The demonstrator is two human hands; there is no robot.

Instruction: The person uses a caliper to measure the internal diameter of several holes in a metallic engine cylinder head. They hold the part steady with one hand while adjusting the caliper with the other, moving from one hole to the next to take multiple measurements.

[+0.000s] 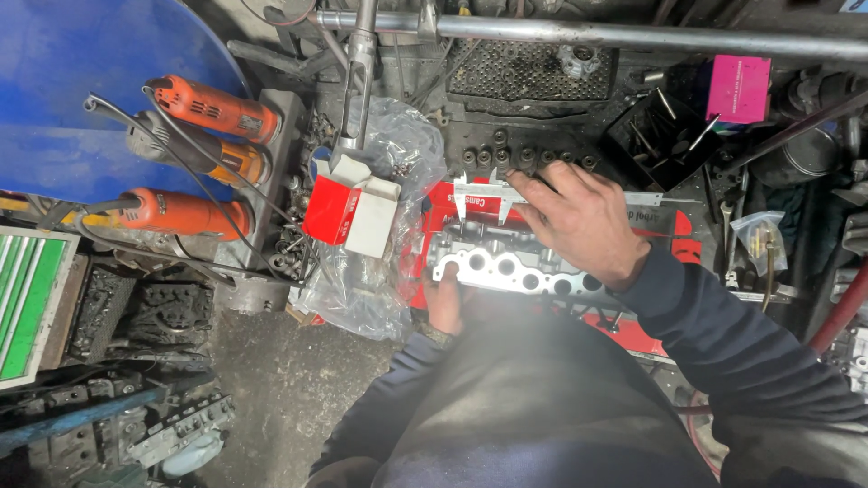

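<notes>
A grey metal engine part with a row of oval ports lies on a red box on the workbench. My right hand reaches over it and holds a steel caliper against the part's far side. My left hand grips the near left end of the metal part, thumb on top. My dark sleeves and torso cover the bench's near edge.
An open red and white carton sits on a clear plastic bag. Three orange angle grinders lie at left by a blue drum. A steel pipe crosses the back; a magenta box and a black tool tray stand right.
</notes>
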